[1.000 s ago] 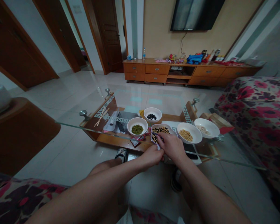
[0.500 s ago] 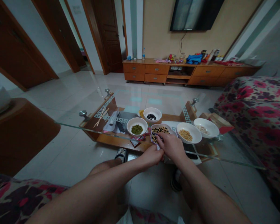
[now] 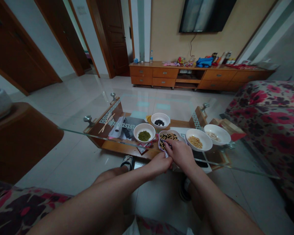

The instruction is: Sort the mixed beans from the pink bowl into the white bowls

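Observation:
A pale scalloped dish (image 3: 179,133) full of mixed black and yellow beans (image 3: 168,135) sits at the front edge of the glass table. My left hand (image 3: 161,163) is closed on the dish's near rim or handle, which it mostly hides. Over the beans, my right hand (image 3: 181,152) is closed, its thumb and fingers pinched together at the dish's near side. A small dark thing shows at its fingertips; I cannot make out what it is. Left of the dish stands a white bowl of green beans (image 3: 144,135). Behind is a bowl of black beans (image 3: 159,122).
To the right stand a bowl of yellow beans (image 3: 195,142) and a bowl with pale pieces (image 3: 213,136). Wooden chopsticks (image 3: 106,123) lie at the left. The glass tabletop (image 3: 98,136) has a bare front edge above my legs. A flowered sofa (image 3: 271,107) is at the right.
The view has shifted very slightly. Both hands keep the same place and grip at the dish.

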{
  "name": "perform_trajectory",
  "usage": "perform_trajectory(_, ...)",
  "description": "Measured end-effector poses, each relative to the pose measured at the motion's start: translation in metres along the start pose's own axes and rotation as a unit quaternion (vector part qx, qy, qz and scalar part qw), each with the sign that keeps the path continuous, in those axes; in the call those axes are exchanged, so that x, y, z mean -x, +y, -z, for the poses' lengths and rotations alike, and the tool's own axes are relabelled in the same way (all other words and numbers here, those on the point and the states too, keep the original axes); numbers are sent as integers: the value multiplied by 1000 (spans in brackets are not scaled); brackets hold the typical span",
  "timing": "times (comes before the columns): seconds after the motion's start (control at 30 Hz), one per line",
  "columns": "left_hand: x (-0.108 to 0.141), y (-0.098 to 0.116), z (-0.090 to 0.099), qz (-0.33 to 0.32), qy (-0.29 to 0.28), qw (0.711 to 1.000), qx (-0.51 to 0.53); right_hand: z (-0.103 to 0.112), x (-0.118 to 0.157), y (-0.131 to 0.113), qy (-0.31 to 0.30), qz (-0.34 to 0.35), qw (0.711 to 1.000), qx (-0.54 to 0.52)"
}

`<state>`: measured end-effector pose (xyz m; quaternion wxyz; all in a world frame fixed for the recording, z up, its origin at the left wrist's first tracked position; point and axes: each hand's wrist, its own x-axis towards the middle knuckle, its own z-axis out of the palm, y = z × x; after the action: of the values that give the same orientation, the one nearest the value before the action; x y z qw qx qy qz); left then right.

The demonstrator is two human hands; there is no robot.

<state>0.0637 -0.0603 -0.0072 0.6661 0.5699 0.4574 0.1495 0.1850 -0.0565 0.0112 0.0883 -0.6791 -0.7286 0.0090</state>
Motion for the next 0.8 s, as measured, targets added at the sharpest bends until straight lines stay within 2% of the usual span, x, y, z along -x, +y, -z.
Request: perform_trajectory(0.8,-6,-9,-1,-14,3,1000,-11,-2,0,1,-15,-4,1000,-13)
